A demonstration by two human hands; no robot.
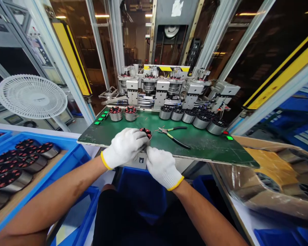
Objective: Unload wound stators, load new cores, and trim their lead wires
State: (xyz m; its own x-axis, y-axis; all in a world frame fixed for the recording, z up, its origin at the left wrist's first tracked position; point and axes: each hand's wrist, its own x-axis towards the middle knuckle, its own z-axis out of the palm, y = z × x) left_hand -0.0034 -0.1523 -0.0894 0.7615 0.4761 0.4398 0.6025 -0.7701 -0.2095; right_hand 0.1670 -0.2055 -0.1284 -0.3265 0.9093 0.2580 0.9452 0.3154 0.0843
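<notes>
Both my hands wear white gloves with yellow cuffs. My left hand [124, 146] is closed over a round metal motor stator [145, 133] with red-copper windings, at the near edge of the green work plate [207, 145]. My right hand [162, 166] grips the same stator from below, at the plate's front edge. Most of the stator's body is hidden by the gloves. Black-handled pliers [173, 135] lie on the plate just right of the stator.
Two wound stators [123, 113] stand at the plate's back left, and a row of unwound ones [192, 118] at the back right before a winding machine [169, 87]. Blue bins of wound stators [17, 164] sit left, near a white fan [32, 96]. Bagged parts [277, 181] lie right.
</notes>
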